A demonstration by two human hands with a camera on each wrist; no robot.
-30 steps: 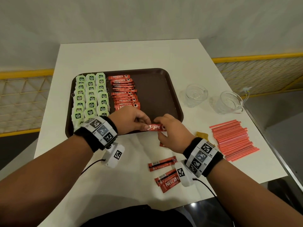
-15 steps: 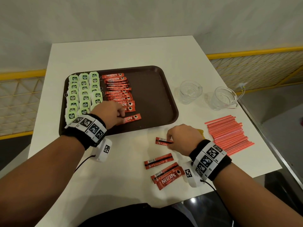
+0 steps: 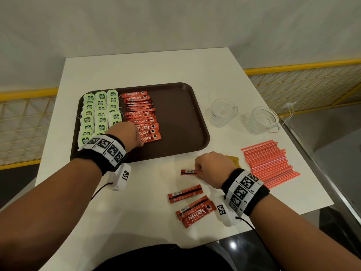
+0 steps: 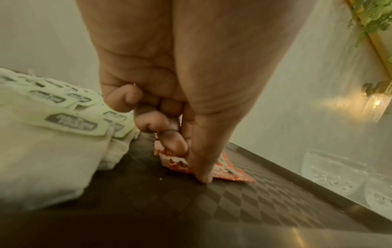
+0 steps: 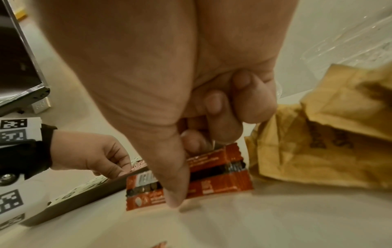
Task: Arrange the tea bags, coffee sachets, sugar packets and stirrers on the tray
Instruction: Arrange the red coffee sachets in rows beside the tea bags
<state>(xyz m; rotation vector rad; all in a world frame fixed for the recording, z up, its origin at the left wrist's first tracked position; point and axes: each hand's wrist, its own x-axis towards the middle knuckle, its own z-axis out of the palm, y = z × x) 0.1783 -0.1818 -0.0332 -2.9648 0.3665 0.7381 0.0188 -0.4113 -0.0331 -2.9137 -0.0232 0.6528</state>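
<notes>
Sachet just handed over: my left hand (image 3: pixel 130 136) pinches it (image 3: pixel 149 138) into tray (image 3: pixel 181 133) row; right hand (image 3: pixel 212 169) grips next sachet (image 3: pixel 188 171).

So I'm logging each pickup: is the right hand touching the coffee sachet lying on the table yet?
Touching. In the right wrist view the right hand has its thumb and fingers pinched on the coffee sachet; the head view agrees.

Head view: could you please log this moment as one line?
left hand: pinching newest coffee sachet on tray | right hand: gripping table sachet | stirrers: off tray
</notes>
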